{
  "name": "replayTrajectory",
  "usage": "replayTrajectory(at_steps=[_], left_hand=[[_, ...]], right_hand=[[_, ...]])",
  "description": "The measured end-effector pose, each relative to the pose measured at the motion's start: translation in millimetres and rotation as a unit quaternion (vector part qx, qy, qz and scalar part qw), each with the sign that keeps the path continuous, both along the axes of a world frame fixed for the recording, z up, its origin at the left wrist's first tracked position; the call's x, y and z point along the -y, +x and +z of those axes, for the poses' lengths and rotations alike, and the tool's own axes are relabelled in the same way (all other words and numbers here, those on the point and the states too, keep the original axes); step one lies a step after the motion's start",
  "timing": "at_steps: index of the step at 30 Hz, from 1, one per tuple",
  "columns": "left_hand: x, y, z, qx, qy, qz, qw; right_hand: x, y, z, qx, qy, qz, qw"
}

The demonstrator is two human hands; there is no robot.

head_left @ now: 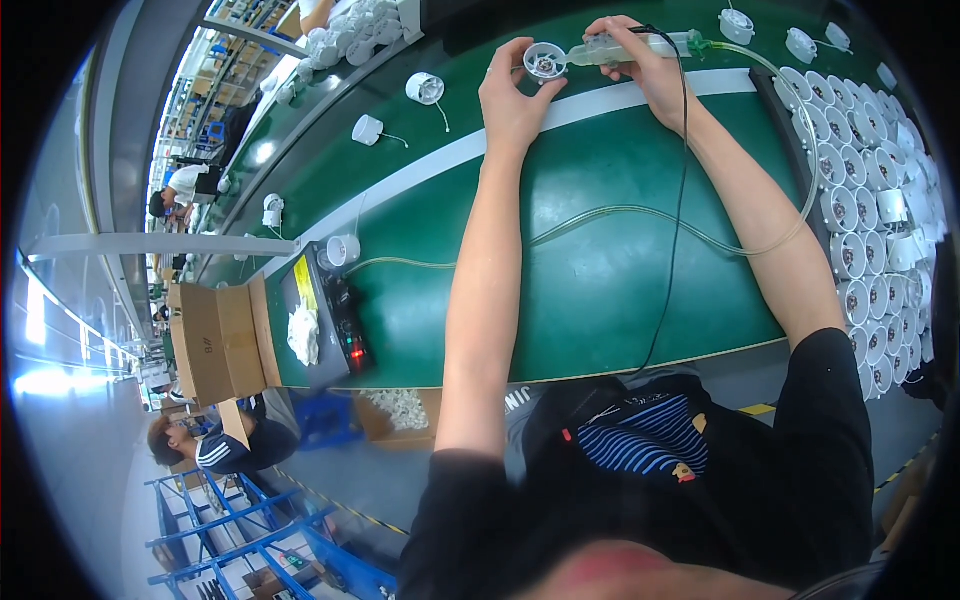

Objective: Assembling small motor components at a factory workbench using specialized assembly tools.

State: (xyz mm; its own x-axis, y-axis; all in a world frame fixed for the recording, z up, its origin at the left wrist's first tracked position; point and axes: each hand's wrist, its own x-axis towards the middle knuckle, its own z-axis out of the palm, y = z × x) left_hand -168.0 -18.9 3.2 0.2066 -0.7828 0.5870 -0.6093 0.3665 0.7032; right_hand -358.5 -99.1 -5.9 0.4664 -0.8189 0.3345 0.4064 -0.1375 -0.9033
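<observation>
Near the far edge of the green work surface, my left hand (512, 105) grips a small round white plastic housing (545, 48) between thumb and fingers. Its open face is turned up, showing spokes and a metallic centre. My right hand (655, 80) is closed around a translucent dispensing syringe (650, 46). The syringe tip points left, at the right rim of the housing; whether it touches cannot be made out. From the syringe's green cap a clear hose (808, 150) loops down across my right forearm. A black cable (682, 180) also hangs from the syringe.
Many white housings (848, 210) stand in rows at the right. Loose housings with wires, such as one white housing (425, 88), lie on the green belt beyond a pale rail. At left sit a control box (335, 330) with red lights, a cardboard box (215, 340) and another person (240, 445).
</observation>
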Motion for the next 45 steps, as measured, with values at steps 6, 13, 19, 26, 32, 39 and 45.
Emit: replayTrajectory(at_steps=[6, 13, 19, 26, 32, 39, 45], left_hand=[[0, 3, -1, 0.018, 0.002, -0.008, 1.0], [4, 0, -5, 0.043, -0.016, -0.011, 0.999], [4, 7, -8, 0.135, -0.027, 0.137, 0.981], [-2, 5, -3, 0.329, -0.084, 0.233, 0.911], [5, 11, -11, 0.237, -0.045, 0.079, 0.967], [4, 9, -14, 0.188, -0.03, 0.036, 0.981], [-5, 0, -7, 0.254, -0.008, -0.008, 0.967]], right_hand=[[-3, 4, -2, -0.041, -0.025, -0.039, 0.998], [0, 1, -4, -0.056, -0.035, -0.06, 0.996], [2, 6, -6, -0.036, -0.038, -0.105, 0.993], [27, -7, -2, 0.126, 0.011, -0.356, 0.926], [67, -16, -10, 0.051, -0.171, -0.545, 0.819], [71, -26, -15, 0.107, -0.1, -0.454, 0.879], [44, -31, -3, 0.039, -0.035, -0.308, 0.95]])
